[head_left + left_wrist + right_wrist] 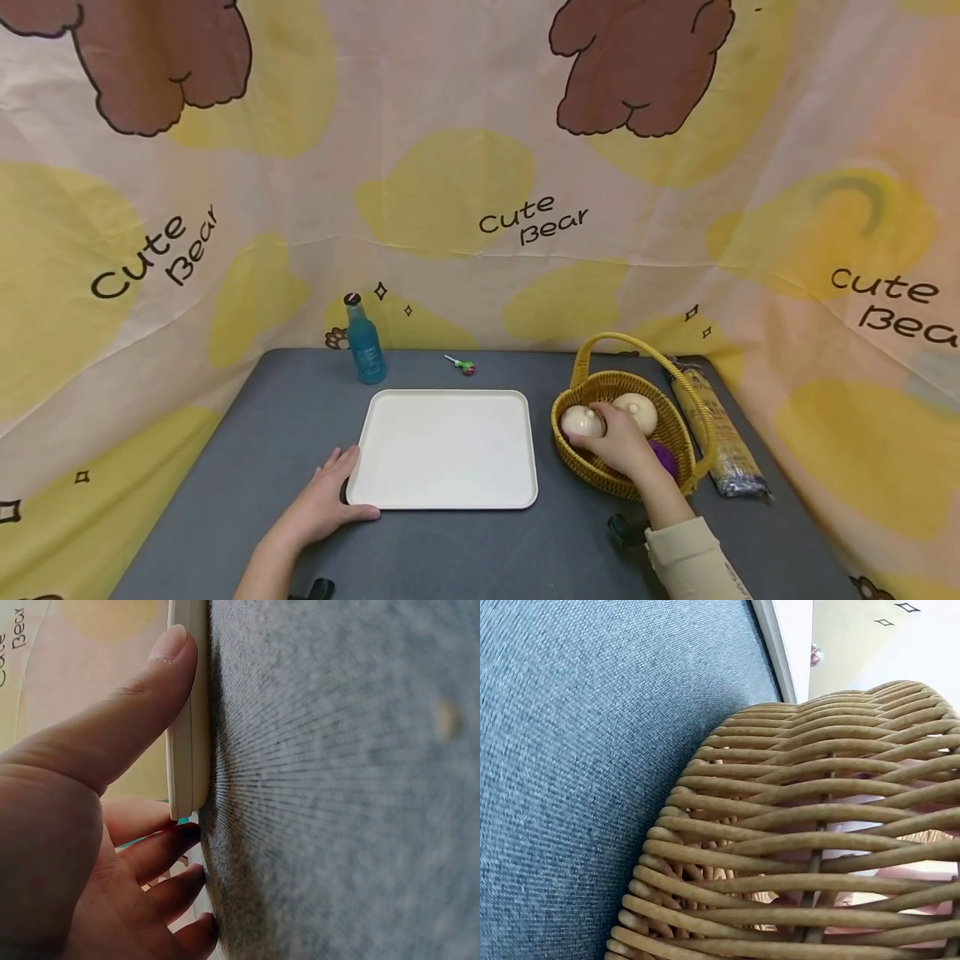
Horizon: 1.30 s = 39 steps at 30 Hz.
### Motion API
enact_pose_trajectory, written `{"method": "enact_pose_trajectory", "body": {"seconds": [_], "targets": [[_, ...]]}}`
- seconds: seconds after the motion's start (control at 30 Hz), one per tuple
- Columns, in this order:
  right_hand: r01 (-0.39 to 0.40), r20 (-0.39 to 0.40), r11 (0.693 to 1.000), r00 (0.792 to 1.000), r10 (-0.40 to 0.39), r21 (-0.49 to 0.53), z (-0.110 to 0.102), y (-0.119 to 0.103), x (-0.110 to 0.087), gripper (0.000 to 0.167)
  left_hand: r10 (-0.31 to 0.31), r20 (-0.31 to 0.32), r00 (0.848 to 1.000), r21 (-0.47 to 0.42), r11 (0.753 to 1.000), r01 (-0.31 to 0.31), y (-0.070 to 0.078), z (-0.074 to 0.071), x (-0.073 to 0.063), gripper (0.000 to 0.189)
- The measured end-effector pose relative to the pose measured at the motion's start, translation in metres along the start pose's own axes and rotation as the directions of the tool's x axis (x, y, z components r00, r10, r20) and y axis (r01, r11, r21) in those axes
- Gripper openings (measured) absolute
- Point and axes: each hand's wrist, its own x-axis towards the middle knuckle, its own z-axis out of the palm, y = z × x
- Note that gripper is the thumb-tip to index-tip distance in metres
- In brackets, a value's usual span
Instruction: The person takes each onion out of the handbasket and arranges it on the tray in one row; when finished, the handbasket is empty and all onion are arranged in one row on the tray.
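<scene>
A white rectangular tray (448,450) lies on the grey table. My left hand (324,497) touches its near left corner, fingers along the left side and the straight thumb (142,697) against the front rim. Inside the yellow wicker basket (592,477) at the right, my right hand (621,442) grips a white onion (581,422) by its top and side. Another white onion (637,412) sits behind the fingers, and a purple round thing (663,458) shows partly beneath the wrist. In the right wrist view the basket wall (810,840) mostly hides the right hand.
A bottle of blue drink (367,346) stands at the back left. Behind the tray lies a small lollipop (461,365). Right of the basket is a long yellow plastic packet (723,437). The basket's handle (660,354) arches above it. A printed cloth hangs behind the table.
</scene>
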Motion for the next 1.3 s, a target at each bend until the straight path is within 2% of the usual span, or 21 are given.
{"method": "enact_pose_trajectory", "body": {"seconds": [0.17, 0.3, 0.47, 0.8, 0.93, 1.13, 1.3], "targets": [[-0.036, -0.016, 0.999, 0.999, 0.036, 0.034, -0.006, -0.001, -0.005, 0.076, -0.008, 0.003, 1.0, -0.003, 1.0, 0.008, 0.001, 0.001, 0.0, 0.124], [-0.035, -0.03, 0.998, 0.999, 0.037, 0.061, -0.013, -0.003, -0.009, 0.081, -0.009, 0.003, 1.0, -0.005, 1.0, 0.009, 0.001, 0.0, 0.0, 0.124], [-0.008, -0.07, 0.995, 0.997, 0.015, 0.099, -0.021, -0.01, -0.014, 0.083, -0.012, 0.008, 1.0, -0.004, 1.0, 0.012, 0.0, 0.0, 0.0, 0.123], [0.029, -0.12, 0.994, 0.993, -0.016, 0.108, -0.029, -0.026, -0.024, 0.083, -0.009, 0.01, 1.0, 0.007, 1.0, 0.009, 0.0, 0.0, -0.001, 0.124], [0.07, -0.151, 0.989, 0.987, -0.049, 0.133, -0.029, -0.035, -0.025, 0.081, -0.008, 0.007, 1.0, 0.005, 1.0, 0.008, 0.0, 0.0, 0.0, 0.124], [0.123, -0.146, 0.969, 0.985, -0.093, 0.214, -0.026, -0.047, -0.026, 0.081, -0.012, 0.01, 1.0, -0.006, 1.0, 0.012, -0.001, 0.001, 0.0, 0.123], [0.145, -0.143, 0.961, 0.983, -0.114, 0.236, -0.022, -0.055, -0.024, 0.082, -0.008, 0.01, 1.0, -0.007, 1.0, 0.008, -0.001, 0.001, 0.0, 0.122]]}}
